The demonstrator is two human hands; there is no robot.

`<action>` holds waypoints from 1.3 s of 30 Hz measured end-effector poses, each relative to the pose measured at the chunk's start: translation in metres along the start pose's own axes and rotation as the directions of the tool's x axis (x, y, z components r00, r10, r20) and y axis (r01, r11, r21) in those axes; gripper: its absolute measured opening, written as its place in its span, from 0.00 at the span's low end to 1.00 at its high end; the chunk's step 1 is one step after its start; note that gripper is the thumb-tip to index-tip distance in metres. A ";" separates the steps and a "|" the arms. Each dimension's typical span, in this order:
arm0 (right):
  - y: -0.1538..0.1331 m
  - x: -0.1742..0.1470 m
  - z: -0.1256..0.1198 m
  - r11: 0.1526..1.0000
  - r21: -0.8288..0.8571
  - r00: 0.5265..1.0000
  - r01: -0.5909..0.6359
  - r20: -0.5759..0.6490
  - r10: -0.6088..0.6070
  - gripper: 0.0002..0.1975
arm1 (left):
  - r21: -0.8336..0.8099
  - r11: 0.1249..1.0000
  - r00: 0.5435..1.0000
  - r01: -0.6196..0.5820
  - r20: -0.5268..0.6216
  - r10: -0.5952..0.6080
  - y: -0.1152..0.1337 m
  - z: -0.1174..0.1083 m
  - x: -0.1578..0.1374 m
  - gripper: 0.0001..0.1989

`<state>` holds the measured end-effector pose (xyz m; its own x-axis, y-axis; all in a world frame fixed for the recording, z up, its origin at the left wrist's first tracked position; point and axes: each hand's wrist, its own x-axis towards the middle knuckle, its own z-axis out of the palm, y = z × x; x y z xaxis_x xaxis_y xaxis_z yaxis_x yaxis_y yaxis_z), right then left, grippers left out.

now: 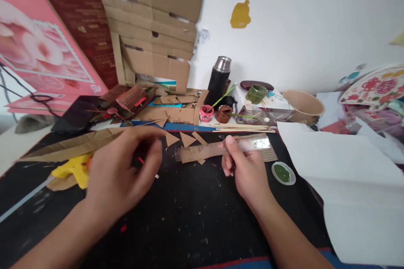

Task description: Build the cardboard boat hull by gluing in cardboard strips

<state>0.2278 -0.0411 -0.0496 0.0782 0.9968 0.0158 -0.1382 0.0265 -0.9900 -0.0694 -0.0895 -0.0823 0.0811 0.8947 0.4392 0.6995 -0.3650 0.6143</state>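
My left hand (123,168) is raised over the left part of the black mat. Its fingers are curled loosely, thumb and index fingertips a little apart, with nothing visible between them; it is slightly blurred. My right hand (244,164) is closed at a clear plastic ruler (263,143), thumb over it and fingers curled below. A small dark tip shows by the thumb, its kind unclear. Along the ruler lies a brown cardboard strip (202,152). Cut cardboard triangles (187,139) lie just behind. Partly hidden by my left hand is a yellow glue gun (75,170).
Behind the mat stand a black thermos (217,82), a pink paint jar (206,113), a brown paint jar (224,114) and thin wooden sticks (243,127). A lid with green paint (283,173) sits right of my right hand. White paper (356,193) covers the right side.
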 end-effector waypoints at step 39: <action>0.006 0.010 0.000 0.992 0.117 0.998 0.044 -0.058 -0.037 0.27 | -0.815 0.243 0.823 0.526 0.415 -0.388 0.075 0.053 0.070 0.21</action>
<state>0.2277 -0.0308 -0.0552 0.1402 0.9891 0.0447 -0.2494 0.0790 -0.9652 0.0262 -0.0405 -0.0399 0.0899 0.9847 -0.1490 -0.3665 0.1718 0.9144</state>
